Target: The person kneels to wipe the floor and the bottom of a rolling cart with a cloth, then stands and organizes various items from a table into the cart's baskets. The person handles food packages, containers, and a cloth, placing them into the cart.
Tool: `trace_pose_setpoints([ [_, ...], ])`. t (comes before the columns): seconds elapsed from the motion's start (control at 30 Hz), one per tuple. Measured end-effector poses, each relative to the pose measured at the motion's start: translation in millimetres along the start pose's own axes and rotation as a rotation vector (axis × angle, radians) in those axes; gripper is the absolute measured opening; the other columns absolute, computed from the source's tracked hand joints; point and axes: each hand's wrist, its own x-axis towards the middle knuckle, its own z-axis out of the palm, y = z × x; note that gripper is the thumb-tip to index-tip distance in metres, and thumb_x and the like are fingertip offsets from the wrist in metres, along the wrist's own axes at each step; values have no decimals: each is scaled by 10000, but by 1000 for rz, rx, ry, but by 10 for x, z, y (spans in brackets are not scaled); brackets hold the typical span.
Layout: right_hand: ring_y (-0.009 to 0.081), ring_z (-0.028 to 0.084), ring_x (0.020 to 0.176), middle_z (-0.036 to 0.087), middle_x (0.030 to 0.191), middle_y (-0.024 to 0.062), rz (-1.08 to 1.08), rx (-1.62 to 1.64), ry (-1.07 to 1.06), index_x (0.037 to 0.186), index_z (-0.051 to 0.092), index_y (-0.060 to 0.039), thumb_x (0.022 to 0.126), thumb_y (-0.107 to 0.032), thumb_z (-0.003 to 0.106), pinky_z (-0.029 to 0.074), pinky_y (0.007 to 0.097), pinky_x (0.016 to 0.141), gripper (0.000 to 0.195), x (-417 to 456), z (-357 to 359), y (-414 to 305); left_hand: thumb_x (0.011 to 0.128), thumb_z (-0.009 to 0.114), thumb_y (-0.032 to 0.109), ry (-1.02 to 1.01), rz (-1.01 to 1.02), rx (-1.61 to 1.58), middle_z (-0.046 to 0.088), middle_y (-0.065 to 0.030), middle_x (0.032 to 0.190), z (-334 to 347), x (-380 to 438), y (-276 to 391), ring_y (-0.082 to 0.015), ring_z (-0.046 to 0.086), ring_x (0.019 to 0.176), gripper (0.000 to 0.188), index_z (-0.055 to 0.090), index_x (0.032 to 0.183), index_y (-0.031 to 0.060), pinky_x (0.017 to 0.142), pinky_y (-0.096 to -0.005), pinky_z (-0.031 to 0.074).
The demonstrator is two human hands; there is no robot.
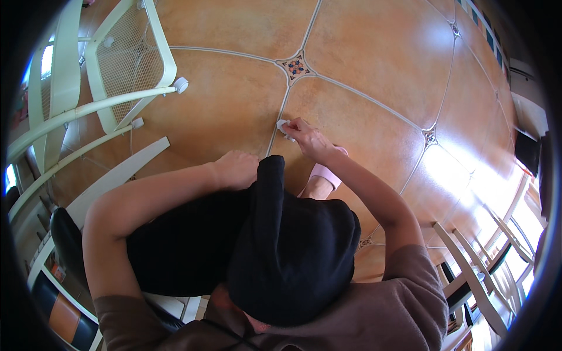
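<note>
Low over the orange tiled floor, my right hand pinches a crumpled white tissue or cloth at a pale grout line. My left hand is curled near my knee, to the left of that line; its fingertips are partly hidden, and nothing shows in it. Between my forearms are my knees in black cloth. A pink slipper on my foot stands just below my right wrist.
A white metal frame with mesh panels and round end caps stands at upper left. A white curved leg reaches in beside my left arm. Pale wooden chairs are at lower right, and a dark-padded seat at lower left.
</note>
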Motion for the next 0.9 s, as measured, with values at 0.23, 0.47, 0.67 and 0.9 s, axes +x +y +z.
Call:
trace_pose_setpoints([
  [0.23, 265, 535, 978, 513, 1051, 105, -347, -171, -227, 1080, 564, -41, 744, -10, 534, 477, 345, 780, 339, 192, -60, 164, 809, 523, 272, 14, 21, 24, 577, -143, 928, -71, -16, -8, -314, 562, 925, 244, 549, 960, 81, 782, -394, 454],
  [0.47, 218, 484, 1072, 518, 1078, 52, -691, -476, -286, 959, 574, -43, 742, -67, 540, 406, 312, 903, 221, 82, -373, 308, 820, 511, 179, 15, -18, -79, 608, -177, 949, -437, -136, 136, -340, 571, 926, 218, 578, 944, 11, 786, -438, 464],
  [0.67, 246, 521, 1028, 555, 1033, 82, -390, -504, -43, 927, 576, -45, 735, -42, 576, 445, 328, 850, 192, -270, -847, 641, 809, 559, 243, 42, -48, -35, 598, -151, 973, -355, -255, 55, -323, 558, 961, 268, 576, 996, 52, 809, -416, 453],
  [0.9, 277, 604, 804, 608, 899, 113, 375, -17, 519, 956, 640, -63, 758, -3, 587, 488, 368, 676, 214, -376, -1053, 704, 759, 579, 305, -50, -100, -76, 567, -146, 1103, -373, -150, 38, -319, 522, 1055, 411, 557, 1100, 77, 877, -406, 424],
])
